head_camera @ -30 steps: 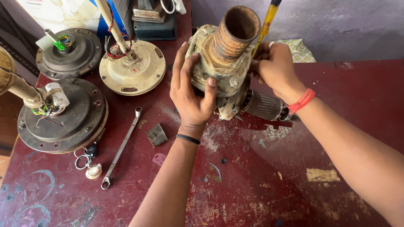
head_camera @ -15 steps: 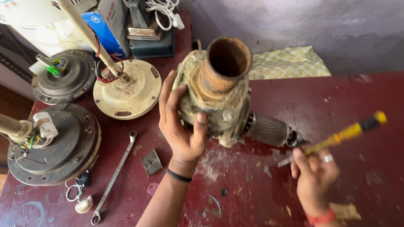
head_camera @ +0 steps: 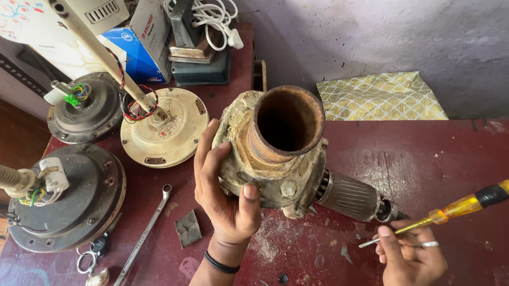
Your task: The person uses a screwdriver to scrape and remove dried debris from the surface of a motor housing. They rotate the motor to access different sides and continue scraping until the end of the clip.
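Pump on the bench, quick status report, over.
Left hand grips rusty pump, tilted. Right hand holds yellow screwdriver, clear of pump. Spanner lies left of it.

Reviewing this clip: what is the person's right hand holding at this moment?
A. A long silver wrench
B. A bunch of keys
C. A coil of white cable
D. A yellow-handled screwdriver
D. The right hand grips a yellow-handled screwdriver low at the table's edge, while the left hand steadies the rusty pump; the wrench lies untouched on the red table.
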